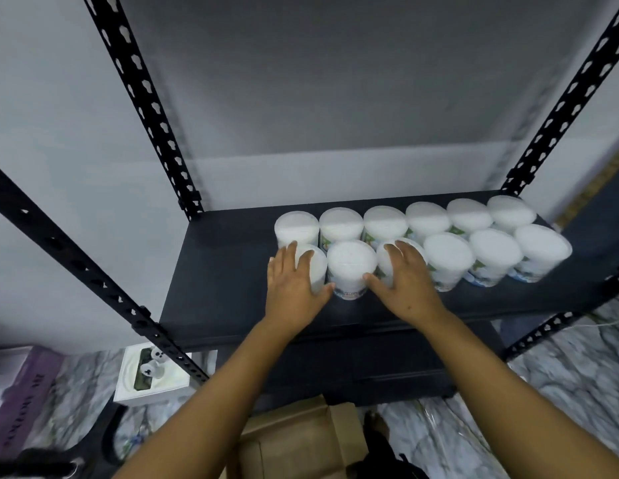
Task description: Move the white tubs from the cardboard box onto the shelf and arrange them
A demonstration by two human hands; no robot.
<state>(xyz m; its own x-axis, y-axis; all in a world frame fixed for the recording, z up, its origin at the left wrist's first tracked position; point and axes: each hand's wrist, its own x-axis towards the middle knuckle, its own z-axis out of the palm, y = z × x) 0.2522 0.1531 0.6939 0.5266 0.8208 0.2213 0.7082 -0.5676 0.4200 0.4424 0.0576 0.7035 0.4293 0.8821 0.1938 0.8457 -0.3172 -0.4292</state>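
Several white tubs stand in two rows on the black shelf point(211, 271), toward its right half. My left hand point(294, 285) grips the front row's leftmost tub point(316, 267), fingers over its lid and thumb at its right side. My right hand point(406, 281) grips the third front tub point(387, 264), thumb reaching between it and the middle tub point(351, 267). The back row point(429, 216) runs behind them to the right post. The cardboard box point(301, 440) sits on the floor below, between my forearms; its inside is not visible.
Black slotted uprights point(142, 95) frame the shelf at its corners. A lower shelf point(363, 368) lies beneath. On the marble floor at left are a white box point(152, 378) and a purple box point(21, 388). A foot point(377, 423) shows beside the cardboard box.
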